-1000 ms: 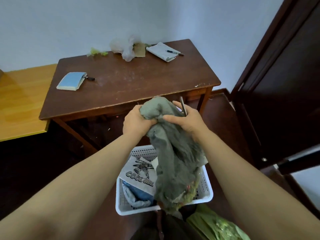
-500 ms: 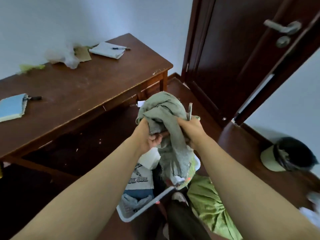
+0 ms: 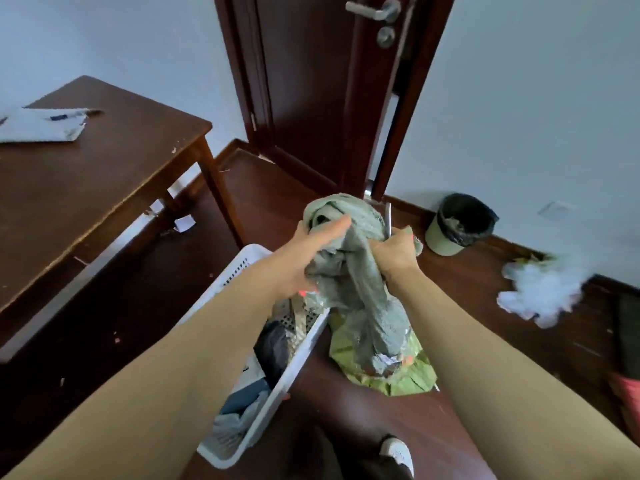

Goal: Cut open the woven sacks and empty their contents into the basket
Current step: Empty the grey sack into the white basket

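You've got the grey-green woven sack bunched up btwn both hands, held in the air just right of the white plastic basket. Its loose lower end hangs down in front of a light green sack lying on the floor; can't tell if the two touch. Your left hand holds the bundle from the left side: one finger lies straight across the top folds, the other fingers curl under into the fabric, red nails showing. Your right hand is clenched tight on the sack's right side and also grips a thin metal blade, which sticks straight up above the fist. The basket sits on the dark wood floor under your left forearm and has clothes in it, dark and blue-grey items, details blurred. Your shoe shows at the bottom edge, near the basket's front corner. Further out: a dark wooden bench on the left w/ a notebook and a pen lying on it. A paper scrap lies on the floor by the bench leg. A dark door w/ a metal handle stands straight ahead. A waste bin w/ black liner stands by the wall on the right, and a blurred white clump lies on the floor beyond it.
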`<state>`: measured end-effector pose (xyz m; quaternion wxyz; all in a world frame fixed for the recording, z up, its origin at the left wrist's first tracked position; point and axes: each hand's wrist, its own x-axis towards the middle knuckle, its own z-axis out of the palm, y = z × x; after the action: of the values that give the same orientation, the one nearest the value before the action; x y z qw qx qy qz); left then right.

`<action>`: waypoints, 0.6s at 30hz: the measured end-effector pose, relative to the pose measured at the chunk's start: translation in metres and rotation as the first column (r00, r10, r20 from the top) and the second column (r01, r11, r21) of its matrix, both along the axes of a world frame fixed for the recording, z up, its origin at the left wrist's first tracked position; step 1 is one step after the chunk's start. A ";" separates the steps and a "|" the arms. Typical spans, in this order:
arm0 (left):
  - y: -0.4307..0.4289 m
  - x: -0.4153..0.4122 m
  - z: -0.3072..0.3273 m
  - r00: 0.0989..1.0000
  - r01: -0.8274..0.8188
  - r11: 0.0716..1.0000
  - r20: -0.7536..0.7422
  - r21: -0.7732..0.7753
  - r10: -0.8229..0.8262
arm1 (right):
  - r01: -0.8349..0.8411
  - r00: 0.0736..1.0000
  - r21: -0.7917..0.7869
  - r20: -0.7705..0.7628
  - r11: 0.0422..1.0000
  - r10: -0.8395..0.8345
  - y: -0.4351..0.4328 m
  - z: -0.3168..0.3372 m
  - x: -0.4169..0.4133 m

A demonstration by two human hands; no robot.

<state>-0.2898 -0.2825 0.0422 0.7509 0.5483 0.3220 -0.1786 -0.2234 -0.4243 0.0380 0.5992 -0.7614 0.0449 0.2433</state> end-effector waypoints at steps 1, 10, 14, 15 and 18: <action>-0.018 0.011 -0.007 0.997 0.070 0.990 -0.019 0.124 -0.069 | 0.018 0.999 -0.002 -0.033 1.000 -0.018 -0.012 0.001 0.003; -0.183 0.080 -0.027 0.992 -0.067 0.899 0.123 0.433 0.015 | 0.236 0.943 0.228 -0.287 0.945 -0.166 -0.176 0.004 0.045; -0.264 0.115 -0.026 0.987 -0.086 0.905 0.161 0.417 0.019 | 0.275 0.957 0.195 -0.154 0.941 -0.247 -0.264 0.001 0.050; -0.284 0.125 -0.025 0.984 -0.106 0.913 0.175 0.394 0.039 | 0.280 0.960 0.206 -0.067 0.938 -0.272 -0.289 -0.001 0.052; -0.352 0.150 -0.022 0.979 -0.138 0.944 0.187 0.299 0.083 | 0.312 0.941 0.049 0.121 0.949 -0.316 -0.366 -0.014 0.060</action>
<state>-0.1402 -0.6346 0.0204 0.6890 0.6540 0.3105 -0.0352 -0.1634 -0.7902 0.0240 0.6429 -0.7497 0.1238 0.0965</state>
